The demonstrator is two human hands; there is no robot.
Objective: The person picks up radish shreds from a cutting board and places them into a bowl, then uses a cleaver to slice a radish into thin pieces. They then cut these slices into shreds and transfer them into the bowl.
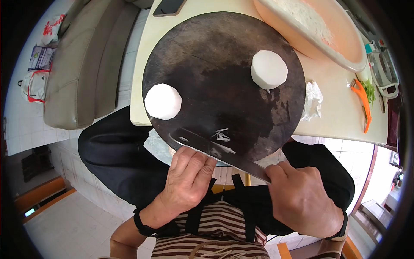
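My right hand point(299, 196) is wrapped around the handle of a kitchen knife point(224, 160). The broad dark blade slants up and left across the near edge of a round, dark wooden chopping board point(215, 47). My left hand point(187, 175) has its fingers curled against the near edge of the blade; what lies under the fingertips is hidden. Small white shreds point(222, 136) lie on the wood just beyond the knife. Two thick white peeled pieces, probably radish, rest on the board: one at the left point(163, 102), the other at the upper right point(269, 70).
A peach-coloured basin point(351, 56) with white shreds inside stands at the upper right. Beside the board lie a crumpled white wrapper point(312, 100) and an orange peeler point(363, 105). A phone point(169, 7) sits at the table's far left. A sofa point(82, 64) stands beyond the table's left side.
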